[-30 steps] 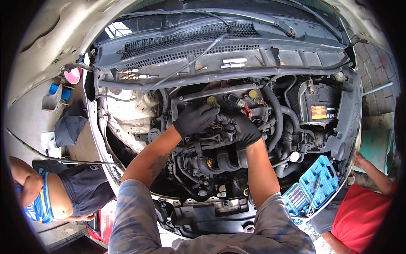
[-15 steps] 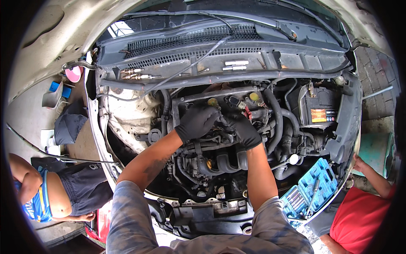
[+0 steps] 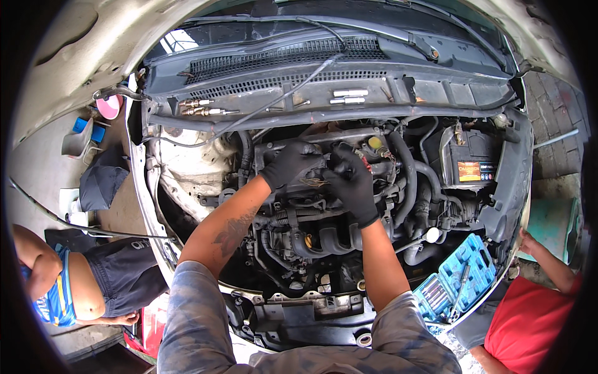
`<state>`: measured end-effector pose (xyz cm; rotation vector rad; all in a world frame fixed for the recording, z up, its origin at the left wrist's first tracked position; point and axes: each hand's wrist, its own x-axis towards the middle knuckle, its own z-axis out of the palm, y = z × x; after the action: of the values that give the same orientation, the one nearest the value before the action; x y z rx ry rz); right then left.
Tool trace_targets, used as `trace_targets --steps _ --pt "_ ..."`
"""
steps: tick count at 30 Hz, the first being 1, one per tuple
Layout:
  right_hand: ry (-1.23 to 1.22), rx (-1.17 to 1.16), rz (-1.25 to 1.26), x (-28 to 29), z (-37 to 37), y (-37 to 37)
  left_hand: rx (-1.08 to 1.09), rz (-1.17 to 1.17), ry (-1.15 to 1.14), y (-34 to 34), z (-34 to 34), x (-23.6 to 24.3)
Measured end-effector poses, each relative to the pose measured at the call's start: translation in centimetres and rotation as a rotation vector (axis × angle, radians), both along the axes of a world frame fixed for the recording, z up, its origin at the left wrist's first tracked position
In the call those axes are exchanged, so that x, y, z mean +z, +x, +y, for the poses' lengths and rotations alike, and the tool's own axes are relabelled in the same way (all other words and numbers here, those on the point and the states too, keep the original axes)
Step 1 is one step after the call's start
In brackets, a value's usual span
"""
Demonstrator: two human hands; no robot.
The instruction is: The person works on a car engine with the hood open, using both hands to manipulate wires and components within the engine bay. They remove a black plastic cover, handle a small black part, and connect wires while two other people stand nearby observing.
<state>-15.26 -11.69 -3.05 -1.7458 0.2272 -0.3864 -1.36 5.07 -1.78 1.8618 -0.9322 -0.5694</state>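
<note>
Both my hands wear black gloves and work close together over the top of the engine (image 3: 324, 215). My left hand (image 3: 293, 164) is closed, fingertips pinched at the rear of the engine. Beside it, my right hand (image 3: 352, 186) has its fingers curled, thumb side toward the left. Whatever lies between the fingertips is dark and mostly hidden by the gloves. Thin wires (image 3: 313, 182) show just below my left hand. A round yellow cap (image 3: 375, 143) sits behind my right hand, with a red connector (image 3: 366, 167) close to its fingers.
Spark plugs (image 3: 200, 111) and silver metal tubes (image 3: 347, 97) lie on the cowl ledge. A battery (image 3: 471, 157) stands at right. A blue socket case (image 3: 462, 274) rests on the front right edge. One person in red (image 3: 529, 324) stands right, another (image 3: 75, 287) left.
My left hand has shifted slightly and now covers the left yellow cap. My right hand has turned more upright and curled its fingers over the dark part behind it.
</note>
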Motion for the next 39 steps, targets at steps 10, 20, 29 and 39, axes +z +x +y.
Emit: trace_targets --steps 10,20,29,39 --pt "-0.291 0.079 -0.133 1.8 -0.1 0.5 0.04 0.436 -0.259 0.0 -0.6 -0.5" --pt "-0.242 0.187 0.147 -1.1 -0.8 1.3 0.27 -0.038 -0.111 0.4 1.5 -1.5" --pt "0.568 0.352 0.198 -3.7 -1.7 2.5 0.074 -1.046 0.035 -2.6 2.6 0.8" --pt "0.861 0.323 0.388 -1.3 -1.4 2.0 0.029 -1.039 -0.072 -3.4 2.0 -1.0"
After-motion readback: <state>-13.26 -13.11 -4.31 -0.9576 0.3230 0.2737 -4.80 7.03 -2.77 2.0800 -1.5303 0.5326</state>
